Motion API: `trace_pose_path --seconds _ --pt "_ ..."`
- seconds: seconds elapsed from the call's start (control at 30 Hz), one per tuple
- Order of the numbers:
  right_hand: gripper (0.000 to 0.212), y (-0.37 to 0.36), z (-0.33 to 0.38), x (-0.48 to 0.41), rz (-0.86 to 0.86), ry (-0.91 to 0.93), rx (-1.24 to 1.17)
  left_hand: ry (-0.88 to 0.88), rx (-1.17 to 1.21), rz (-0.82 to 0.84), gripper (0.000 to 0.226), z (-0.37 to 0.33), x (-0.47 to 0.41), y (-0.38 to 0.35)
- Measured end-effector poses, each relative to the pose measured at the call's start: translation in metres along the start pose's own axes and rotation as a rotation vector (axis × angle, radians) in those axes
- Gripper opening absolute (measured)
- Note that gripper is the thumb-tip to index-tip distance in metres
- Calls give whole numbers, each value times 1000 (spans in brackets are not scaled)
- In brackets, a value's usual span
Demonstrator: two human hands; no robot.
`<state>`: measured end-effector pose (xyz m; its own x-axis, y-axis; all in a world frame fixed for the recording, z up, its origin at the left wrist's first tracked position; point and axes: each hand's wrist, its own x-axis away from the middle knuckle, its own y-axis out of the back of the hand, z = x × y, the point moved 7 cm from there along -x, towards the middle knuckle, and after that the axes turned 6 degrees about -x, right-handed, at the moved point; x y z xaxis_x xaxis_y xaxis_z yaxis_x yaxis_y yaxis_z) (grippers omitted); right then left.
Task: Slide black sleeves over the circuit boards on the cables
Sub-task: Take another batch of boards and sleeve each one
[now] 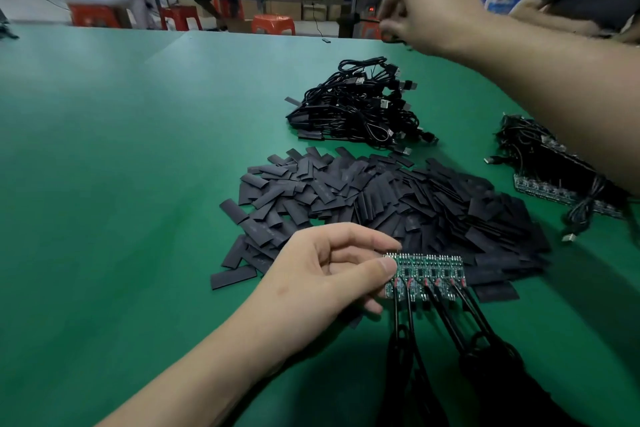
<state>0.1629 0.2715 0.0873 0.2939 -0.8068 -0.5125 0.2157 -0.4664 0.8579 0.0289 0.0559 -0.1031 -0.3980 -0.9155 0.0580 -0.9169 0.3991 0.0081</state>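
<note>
Left hand (pixel 332 274) pinches the circuit board strip (pixel 427 270) by 1 end just above the black sleeves pile (pixel 398 204) on the counter (pixel 138 149), right hand (pixel 429 7) raised far off pinching what looks like a thin cable (pixel 372 20), so the strip could twist loose and drop.

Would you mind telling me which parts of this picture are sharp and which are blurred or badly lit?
Head view: the left hand and its circuit boards are sharp; the raised right hand is motion-blurred, so its grip is unreadable; light is even, without harsh glare on the table.
</note>
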Motion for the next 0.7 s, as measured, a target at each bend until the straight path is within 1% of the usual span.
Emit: trace_pose_path --seconds 0.1,0.2,0.27,0.33,0.43,0.53,0.6,0.63,0.7 --pt "22 -33 4 -38 13 -32 14 -13 29 8 17 1 -1 0" --pt "24 -81 3 -44 135 -104 -87 -18 48 31 12 4 -2 1" --pt "40 -117 -1 -39 237 -155 -108 -21 58 45 13 5 -3 1" --pt "55 -142 -12 -31 275 -223 -90 -22 58 55 15 5 -4 2" --pt "60 -163 -27 -20 347 -296 -102 -21 51 50 15 5 -6 3" --pt "66 -160 -33 -12 427 -282 -97 -12 54 36 12 4 -4 2" --pt "62 -144 -26 -9 409 -232 -95 -9 39 18 12 3 -4 3" --pt "57 -131 -18 -8 355 -200 -110 -7 30 8 13 3 -4 3" --pt "49 -95 1 4 172 -99 -179 0 30 -9 15 2 -3 4"
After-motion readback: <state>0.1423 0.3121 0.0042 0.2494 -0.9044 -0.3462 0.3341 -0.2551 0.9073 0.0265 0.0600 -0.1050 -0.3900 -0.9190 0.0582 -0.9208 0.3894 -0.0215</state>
